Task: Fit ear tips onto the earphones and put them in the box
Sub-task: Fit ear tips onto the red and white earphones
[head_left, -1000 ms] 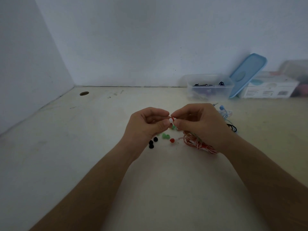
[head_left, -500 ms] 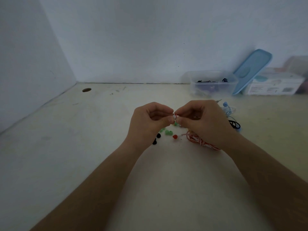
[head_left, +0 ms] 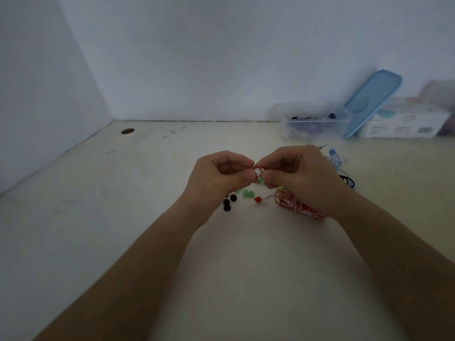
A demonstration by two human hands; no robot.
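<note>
Fingers of the left hand (head_left: 219,178) and right hand (head_left: 302,179) pinch the white earbud (head_left: 258,171) together at frame centre, above loose ear tips (head_left: 247,193) on the counter (head_left: 147,217). Push squarely, twisting slightly; the box (head_left: 315,120) waits upper right.

We see the left hand (head_left: 221,177) and right hand (head_left: 300,178) meet above the counter (head_left: 123,217), both pinching a small white-and-red earphone bud (head_left: 259,171). Beneath them lie black ear tips (head_left: 233,198), green ear tips (head_left: 247,193), 1 red ear tip (head_left: 257,199) and a coiled red-and-white cable (head_left: 295,205). A clear box (head_left: 315,120) stands by the wall, with a blue lid (head_left: 371,102) leaning beside it.
</note>
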